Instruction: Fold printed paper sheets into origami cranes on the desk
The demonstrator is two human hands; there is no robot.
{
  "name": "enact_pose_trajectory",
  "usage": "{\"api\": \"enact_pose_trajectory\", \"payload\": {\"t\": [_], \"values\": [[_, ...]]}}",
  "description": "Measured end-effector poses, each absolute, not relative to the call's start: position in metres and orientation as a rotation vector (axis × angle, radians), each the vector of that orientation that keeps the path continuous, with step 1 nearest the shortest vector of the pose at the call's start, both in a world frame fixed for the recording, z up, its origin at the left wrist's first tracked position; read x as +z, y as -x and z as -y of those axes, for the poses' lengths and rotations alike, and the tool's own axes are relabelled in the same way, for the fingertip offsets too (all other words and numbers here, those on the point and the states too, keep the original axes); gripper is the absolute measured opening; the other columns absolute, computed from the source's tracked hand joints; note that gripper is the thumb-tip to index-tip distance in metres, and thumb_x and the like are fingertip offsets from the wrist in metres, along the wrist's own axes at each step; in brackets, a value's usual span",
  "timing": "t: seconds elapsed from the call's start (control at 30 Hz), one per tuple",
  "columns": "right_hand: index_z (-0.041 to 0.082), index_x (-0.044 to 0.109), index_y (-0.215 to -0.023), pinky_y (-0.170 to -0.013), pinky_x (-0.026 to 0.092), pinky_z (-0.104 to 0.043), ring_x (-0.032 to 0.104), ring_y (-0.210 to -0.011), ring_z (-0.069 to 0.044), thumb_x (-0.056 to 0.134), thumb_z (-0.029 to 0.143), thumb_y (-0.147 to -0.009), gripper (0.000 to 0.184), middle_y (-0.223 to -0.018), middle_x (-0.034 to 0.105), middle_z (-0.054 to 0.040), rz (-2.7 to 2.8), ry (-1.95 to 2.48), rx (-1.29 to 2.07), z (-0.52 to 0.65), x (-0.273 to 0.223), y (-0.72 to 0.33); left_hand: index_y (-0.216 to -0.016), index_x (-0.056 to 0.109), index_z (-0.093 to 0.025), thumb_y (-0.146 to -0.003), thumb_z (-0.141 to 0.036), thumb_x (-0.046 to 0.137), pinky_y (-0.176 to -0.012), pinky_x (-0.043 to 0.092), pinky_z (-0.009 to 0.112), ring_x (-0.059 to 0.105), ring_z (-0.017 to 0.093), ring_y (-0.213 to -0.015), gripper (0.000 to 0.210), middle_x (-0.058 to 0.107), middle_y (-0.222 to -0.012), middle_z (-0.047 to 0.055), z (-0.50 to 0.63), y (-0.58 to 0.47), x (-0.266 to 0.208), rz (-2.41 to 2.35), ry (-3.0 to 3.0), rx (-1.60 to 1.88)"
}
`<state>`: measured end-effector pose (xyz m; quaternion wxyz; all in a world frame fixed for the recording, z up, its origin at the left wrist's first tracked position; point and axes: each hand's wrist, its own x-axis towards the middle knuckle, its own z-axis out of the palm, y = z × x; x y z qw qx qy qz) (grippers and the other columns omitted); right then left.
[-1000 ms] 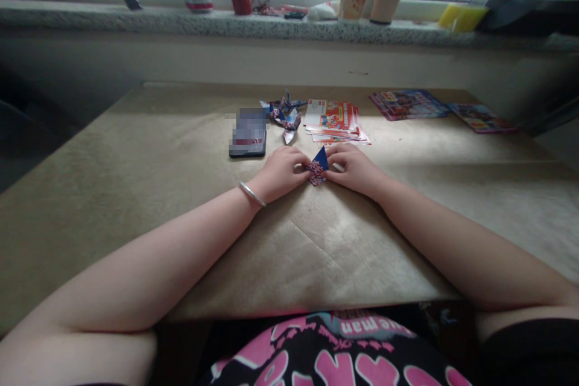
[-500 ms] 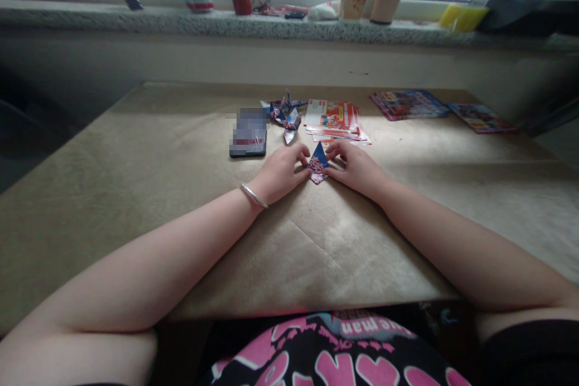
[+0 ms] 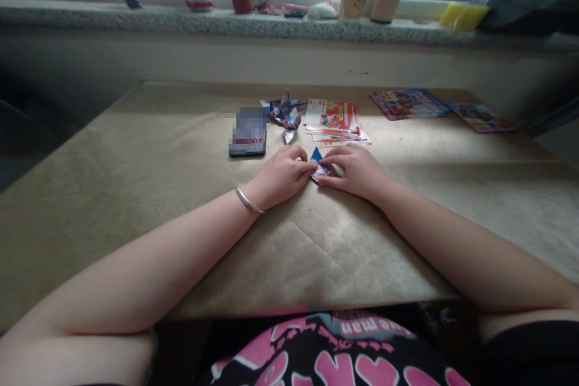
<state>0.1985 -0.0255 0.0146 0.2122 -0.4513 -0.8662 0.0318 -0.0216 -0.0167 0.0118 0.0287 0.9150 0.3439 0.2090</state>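
A small piece of folded paper [image 3: 319,170], blue at its pointed top and pink-and-white patterned below, lies on the table between my hands. My left hand [image 3: 287,172], with a silver bangle at the wrist, pinches its left edge between thumb and fingers. From the other side, my right hand [image 3: 355,169] has its fingertips on the upper right part and its thumb near the lower corner. The fingers cover parts of both edges. Just beyond my hands lie several folded paper figures [image 3: 289,120] in blue, white and pink.
A dark phone-like device [image 3: 248,132], partly blurred out, lies left of the figures. A stack of red-and-white printed sheets [image 3: 332,117] is behind my right hand. Colourful cards [image 3: 409,104] lie at the back right. Cans and bottles stand on the stone windowsill [image 3: 280,27].
The left fingertips have moved right onto the paper. The right fingers now press over its upper part, and its blue point looks shorter and tilted slightly left.
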Motion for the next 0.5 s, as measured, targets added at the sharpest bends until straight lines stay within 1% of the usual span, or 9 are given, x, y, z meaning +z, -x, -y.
{"api": "enact_pose_trajectory", "payload": {"t": [0.1, 0.17, 0.23, 0.3, 0.37, 0.43, 0.5], "values": [[0.024, 0.076, -0.108, -0.092, 0.050, -0.044, 0.062, -0.100, -0.028, 0.069, 0.058, -0.079, 0.045, -0.106, 0.071, -0.0075, 2.411, 1.244, 0.072, 0.0244, 0.0123, -0.2001, -0.112, 0.070, -0.021, -0.095, -0.024, 0.051, -0.108, 0.042, 0.043, 0.055, 0.023, -0.116, 0.026, 0.062, -0.120, 0.009, 0.0160, 0.0221, 0.0108, -1.045, -2.807, 0.637], [0.023, 0.075, -0.109, -0.093, 0.049, -0.043, 0.063, -0.101, -0.027, 0.068, 0.053, -0.081, 0.042, -0.106, 0.072, -0.0071, 2.411, 1.222, 0.090, 0.0229, 0.0113, -0.2018, -0.116, 0.066, -0.020, -0.095, -0.022, 0.049, -0.114, 0.037, 0.043, 0.050, 0.023, -0.126, 0.027, 0.059, -0.129, 0.009, 0.0151, 0.0222, 0.0096, -1.008, -2.779, 0.606], [0.023, 0.075, -0.108, -0.096, 0.048, -0.042, 0.063, -0.103, -0.026, 0.066, 0.047, -0.084, 0.035, -0.108, 0.073, -0.0061, 2.419, 1.206, 0.111, 0.0221, 0.0119, -0.2033, -0.119, 0.062, -0.019, -0.094, -0.022, 0.049, -0.117, 0.033, 0.043, 0.046, 0.024, -0.131, 0.028, 0.059, -0.131, 0.008, 0.0145, 0.0219, 0.0087, -0.995, -2.770, 0.584], [0.024, 0.074, -0.108, -0.098, 0.046, -0.043, 0.063, -0.105, -0.026, 0.065, 0.046, -0.085, 0.034, -0.109, 0.073, -0.0058, 2.428, 1.203, 0.119, 0.0226, 0.0137, -0.2038, -0.119, 0.061, -0.018, -0.094, -0.022, 0.048, -0.116, 0.034, 0.042, 0.047, 0.023, -0.128, 0.028, 0.060, -0.127, 0.009, 0.0145, 0.0214, 0.0089, -1.006, -2.771, 0.570], [0.023, 0.073, -0.109, -0.098, 0.046, -0.043, 0.063, -0.107, -0.027, 0.066, 0.051, -0.083, 0.039, -0.110, 0.073, -0.0068, 2.438, 1.203, 0.118, 0.0240, 0.0157, -0.2032, -0.119, 0.060, -0.018, -0.094, -0.024, 0.049, -0.112, 0.038, 0.040, 0.051, 0.023, -0.122, 0.028, 0.060, -0.122, 0.009, 0.0151, 0.0212, 0.0101, -1.021, -2.765, 0.560], [0.022, 0.072, -0.110, -0.099, 0.046, -0.044, 0.063, -0.108, -0.028, 0.068, 0.054, -0.081, 0.044, -0.112, 0.073, -0.0080, 2.446, 1.197, 0.120, 0.0252, 0.0168, -0.2020, -0.118, 0.061, -0.018, -0.095, -0.029, 0.050, -0.108, 0.041, 0.039, 0.053, 0.022, -0.117, 0.028, 0.061, -0.119, 0.009, 0.0158, 0.0216, 0.0118, -1.030, -2.750, 0.558], [0.021, 0.071, -0.110, -0.100, 0.045, -0.044, 0.063, -0.109, -0.027, 0.069, 0.052, -0.080, 0.043, -0.113, 0.073, -0.0080, 2.456, 1.165, 0.147, 0.0254, 0.0163, -0.2009, -0.115, 0.063, -0.019, -0.095, -0.034, 0.053, -0.105, 0.043, 0.039, 0.055, 0.023, -0.113, 0.028, 0.061, -0.115, 0.009, 0.0163, 0.0225, 0.0134, -1.031, -2.735, 0.567]]}}
